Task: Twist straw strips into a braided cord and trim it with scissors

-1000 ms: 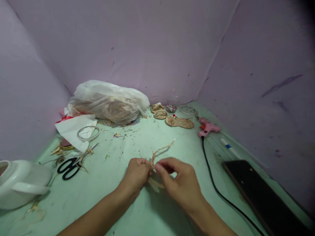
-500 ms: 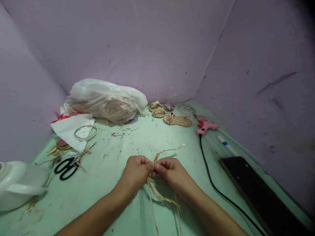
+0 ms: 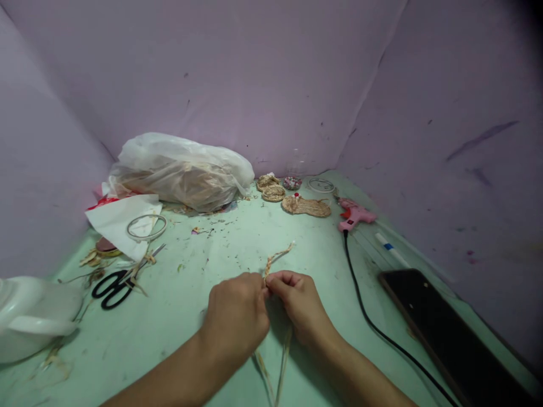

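Observation:
A short braid of straw-coloured fibre point(image 3: 268, 264) rises between my fingertips, its thin tip bending up to the right. My left hand point(image 3: 240, 308) is closed, back of the hand toward me, its fingertips at the lower end of the braid. Pinched on the braid from the other side is my right hand point(image 3: 297, 297), thumb and forefinger together. Loose fibre strands point(image 3: 283, 362) hang below the hands toward the near edge of the view. The fingertips of my left hand are partly hidden.
Left are black-handled scissors point(image 3: 112, 289), a wire ring point(image 3: 146, 227) on white paper, and a white jug point(image 3: 38, 319). Behind are a plastic bag point(image 3: 182, 172) and a woven sole-shaped piece point(image 3: 306, 206). Right lie a pink glue gun point(image 3: 355, 213), its black cord, and a phone point(image 3: 449, 333).
My left hand has turned over, its back now facing me. The braid's tip has swung left and up, and the hanging strands have shifted. My right hand stays nearly in place.

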A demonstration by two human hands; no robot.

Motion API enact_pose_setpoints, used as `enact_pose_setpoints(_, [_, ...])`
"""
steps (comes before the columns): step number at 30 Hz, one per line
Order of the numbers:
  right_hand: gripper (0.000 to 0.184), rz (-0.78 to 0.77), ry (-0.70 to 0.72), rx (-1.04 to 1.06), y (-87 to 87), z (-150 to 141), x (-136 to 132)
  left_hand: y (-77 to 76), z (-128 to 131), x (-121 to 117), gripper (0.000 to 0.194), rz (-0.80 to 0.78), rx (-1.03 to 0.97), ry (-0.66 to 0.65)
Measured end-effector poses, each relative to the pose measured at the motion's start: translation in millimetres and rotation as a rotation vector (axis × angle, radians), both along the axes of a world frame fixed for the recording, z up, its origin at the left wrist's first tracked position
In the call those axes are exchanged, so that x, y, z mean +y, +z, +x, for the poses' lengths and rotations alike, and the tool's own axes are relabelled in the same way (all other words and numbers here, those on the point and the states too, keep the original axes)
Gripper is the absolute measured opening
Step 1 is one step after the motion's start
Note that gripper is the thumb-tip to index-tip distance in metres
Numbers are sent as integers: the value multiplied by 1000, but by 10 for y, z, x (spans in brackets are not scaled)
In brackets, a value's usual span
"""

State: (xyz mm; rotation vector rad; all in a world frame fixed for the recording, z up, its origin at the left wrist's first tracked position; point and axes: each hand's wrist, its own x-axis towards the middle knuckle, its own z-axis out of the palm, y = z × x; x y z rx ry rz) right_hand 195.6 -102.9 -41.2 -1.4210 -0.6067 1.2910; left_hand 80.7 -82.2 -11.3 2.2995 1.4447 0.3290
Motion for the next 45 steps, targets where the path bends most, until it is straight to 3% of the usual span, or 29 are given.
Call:
enact_pose_setpoints(2, [10,-41,-42,92,10,-22,-18,-41,30,-131,27,142,136,-93])
enact_pose_setpoints(5, [11,-51,-68,206,31,-42,-35,-110,86,-282,40,204,238,-214])
enact_pose_setpoints(8, [13,-47,-53,237,47,-34,-31,-77,105,-354,41,91,272,-252])
enact_pose_setpoints(11, [20,-73,-13,217,52,-5,-19,103,32,-310,27,-51,110,-270])
enact_pose_setpoints(13, [19,-93,36,225,52,16,-16,243,-52,-190,21,3,-134,-161])
enact_pose_setpoints(15, [15,-116,87,230,54,32,-18,330,-121,-9,19,70,-299,65])
enact_pose_setpoints(16, [15,-123,108,232,55,37,-21,342,-140,90,23,29,-341,167])
enact_pose_setpoints(18, [15,-132,135,232,59,42,-25,304,-143,265,37,-196,-403,284])
enact_pose_setpoints(20, [17,-126,144,235,62,41,-27,217,-112,367,39,-458,-506,332])
enact_pose_setpoints(25, [18,-71,165,300,59,28,-26,47,-48,324,19,-1075,-748,158])
enact_pose_setpoints(29, [19,-40,172,339,53,20,-30,3,-60,282,19,-1296,-890,127])
enact_pose_setpoints(36, [20,-72,78,275,83,9,-28,-48,-27,293,19,-1245,-865,178])
enact_pose_setpoints(42, [15,-71,100,200,83,-1,-31,-52,12,258,12,-913,-643,178])
enact_pose_setpoints(45, [15,-47,111,198,53,-10,-32,-39,11,263,5,-846,-627,143])
